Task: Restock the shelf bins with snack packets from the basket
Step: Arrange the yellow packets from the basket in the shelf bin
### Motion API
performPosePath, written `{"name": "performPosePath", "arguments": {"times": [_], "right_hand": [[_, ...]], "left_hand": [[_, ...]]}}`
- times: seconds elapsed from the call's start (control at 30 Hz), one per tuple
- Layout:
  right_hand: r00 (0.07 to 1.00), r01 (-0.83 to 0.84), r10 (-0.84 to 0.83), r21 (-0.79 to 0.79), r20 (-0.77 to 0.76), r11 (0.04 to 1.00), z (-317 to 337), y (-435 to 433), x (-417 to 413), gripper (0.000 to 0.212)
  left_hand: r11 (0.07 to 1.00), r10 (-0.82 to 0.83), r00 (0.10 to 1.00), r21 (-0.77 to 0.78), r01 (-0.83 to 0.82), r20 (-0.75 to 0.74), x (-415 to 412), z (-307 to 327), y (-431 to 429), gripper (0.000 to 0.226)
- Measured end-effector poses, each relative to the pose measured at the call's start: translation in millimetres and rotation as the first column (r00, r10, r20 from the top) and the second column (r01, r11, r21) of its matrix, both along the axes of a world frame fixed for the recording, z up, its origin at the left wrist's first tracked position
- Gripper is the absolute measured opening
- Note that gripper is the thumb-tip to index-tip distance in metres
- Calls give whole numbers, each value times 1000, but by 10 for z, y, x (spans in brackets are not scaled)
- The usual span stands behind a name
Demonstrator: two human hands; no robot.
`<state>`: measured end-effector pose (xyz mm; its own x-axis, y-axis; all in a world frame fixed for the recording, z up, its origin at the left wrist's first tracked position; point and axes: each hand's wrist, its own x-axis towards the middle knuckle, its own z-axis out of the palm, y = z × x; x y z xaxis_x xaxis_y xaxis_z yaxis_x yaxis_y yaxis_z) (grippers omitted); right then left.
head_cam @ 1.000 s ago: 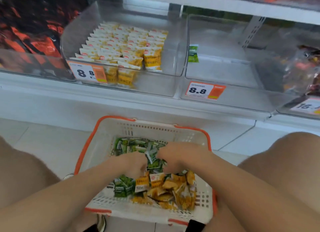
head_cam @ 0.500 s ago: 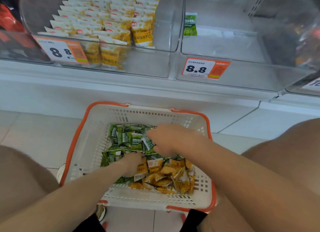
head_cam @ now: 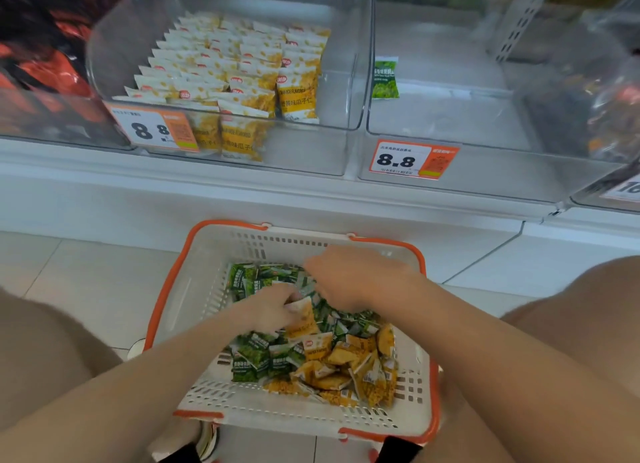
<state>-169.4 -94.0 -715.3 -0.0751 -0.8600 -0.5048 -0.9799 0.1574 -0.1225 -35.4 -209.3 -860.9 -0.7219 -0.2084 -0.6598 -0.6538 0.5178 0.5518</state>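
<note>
Both hands have shifted toward the far end of the basket since half a second ago. The left hand has come up off the yellow heap, and the right hand has slid further back over the green packets.

The left hand's fingers are curled round a single yellow snack packet, which is tilted just above the pile. The right hand is palm down with its fingers pointing left, low over the green packets. It is blurred, so I cannot tell whether it holds anything.

Under them sits the white slotted plastic basket with an orange rim, on the pale tiled floor between the person's bare knees. Small green foil packets lie across its far end and left side. Small yellow foil packets are heaped at its near right corner.

Beyond the basket runs a white shelf ledge. On it, the left clear plastic bin holds upright rows of yellow packets. The right clear plastic bin has one green packet standing by its left wall. Each bin carries an orange-and-white price tag reading 8.8 on its front, left and right. Dark red bags fill a bin at the far left.
</note>
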Motion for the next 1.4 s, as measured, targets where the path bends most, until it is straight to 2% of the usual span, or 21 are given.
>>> {"name": "performPosePath", "arguments": {"times": [0.07, 0.1, 0.17, 0.23, 0.27, 0.33, 0.4, 0.47, 0.53, 0.6, 0.73, 0.8, 0.9, 1.1, 1.27, 1.33, 1.4], "right_hand": [[996, 86, -89, -114, -25, 990, 64, 2, -40, 24], [987, 163, -163, -186, 14, 969, 78, -1, -58, 25], [913, 394, -341, -266, 225, 880, 111, -22, -90, 32], [766, 595, -459, -224, 451, 772, 179, -41, -111, 39], [694, 655, -469, -207, 546, 727, 202, -49, -124, 32], [563, 751, -443, -207, 698, 628, 253, -58, -118, 11], [461, 823, -415, -203, 785, 530, 322, -77, -89, 9], [413, 863, -397, -212, 820, 459, 421, -122, -58, 12], [388, 884, -366, -229, 846, 407, 534, -164, -28, 9], [388, 893, -336, -259, 858, 369, 622, -192, -4, 10], [445, 885, -314, -359, 839, 295, 682, -217, -4, 17], [442, 889, -287, -372, 850, 268, 729, -224, -28, 8], [398, 906, -231, -341, 888, 251, 815, -230, -42, 25], [386, 904, -169, -336, 907, 266, 1027, -270, -89, 43], [540, 830, -246, -461, 805, 314, 1164, -448, -245, 38], [606, 790, -285, -520, 743, 325, 1253, -532, -322, 26], [693, 721, -323, -617, 645, 315, 1365, -610, -415, 25]], "left_hand": [[995, 74, 990, 74, -65, -118, -52, 387, -56, 12], [990, 113, 979, 106, -95, -172, -68, 579, -79, 12], [982, 165, 945, 137, -130, -284, -83, 968, -134, 12], [969, 228, 898, 177, -172, -377, -69, 1303, -194, 12], [957, 272, 871, 206, -202, -409, -56, 1445, -222, 11], [930, 351, 828, 265, -254, -438, -12, 1643, -277, 26], [914, 393, 798, 293, -282, -457, 20, 1775, -307, 42], [895, 440, 752, 310, -322, -490, 20, 1890, -325, 51], [869, 492, 704, 330, -368, -511, 2, 1999, -329, 49], [864, 502, 693, 330, -380, -517, -21, 2108, -336, 46], [883, 469, 682, 289, -370, -561, -117, 2295, -338, 44], [889, 456, 674, 260, -378, -581, -165, 2367, -333, 42], [893, 449, 679, 254, -372, -581, -184, 2445, -356, 43], [916, 401, 669, 250, -314, -626, -252, 2693, -462, 38], [954, 268, 669, 93, -286, -694, -375, 2851, -622, 38], [953, 168, 645, -46, -300, -745, -413, 2818, -713, 32], [886, 49, 608, -246, -393, -793, -408, 2702, -810, 21]]}}
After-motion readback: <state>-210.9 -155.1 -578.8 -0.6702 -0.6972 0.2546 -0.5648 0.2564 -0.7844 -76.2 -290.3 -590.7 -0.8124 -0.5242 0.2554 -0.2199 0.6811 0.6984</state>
